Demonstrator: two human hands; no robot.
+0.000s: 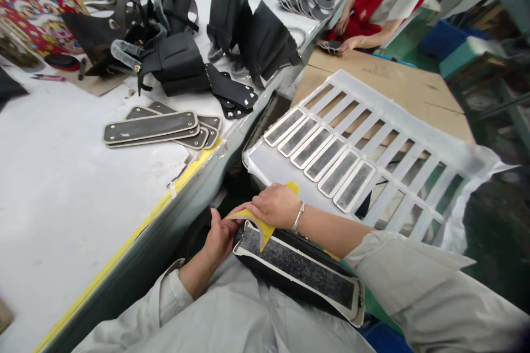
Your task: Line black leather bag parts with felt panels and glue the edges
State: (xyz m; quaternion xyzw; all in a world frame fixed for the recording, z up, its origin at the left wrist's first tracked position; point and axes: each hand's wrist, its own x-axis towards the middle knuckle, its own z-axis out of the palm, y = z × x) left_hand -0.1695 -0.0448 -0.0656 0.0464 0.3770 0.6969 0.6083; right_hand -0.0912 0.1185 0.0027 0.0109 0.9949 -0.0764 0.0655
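Yellow and bent, the thin strip (267,233) seems light and springy, best taken by its edges. The right hand (278,205) pinches it above the black case (298,268); the left hand (221,236) meets the case's near end, its grip unclear. The case, probably soft-walled, lies across the lap, its dark speckled panel pale-rimmed.

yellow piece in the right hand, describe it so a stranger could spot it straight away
Beside the big white table, a long pale-rimmed black piece lies before a person's pale grey shirt. Over its end nearest the table, the right hand grips the yellow piece. Unlike the straight yellow strip on the table's edge, it curls.
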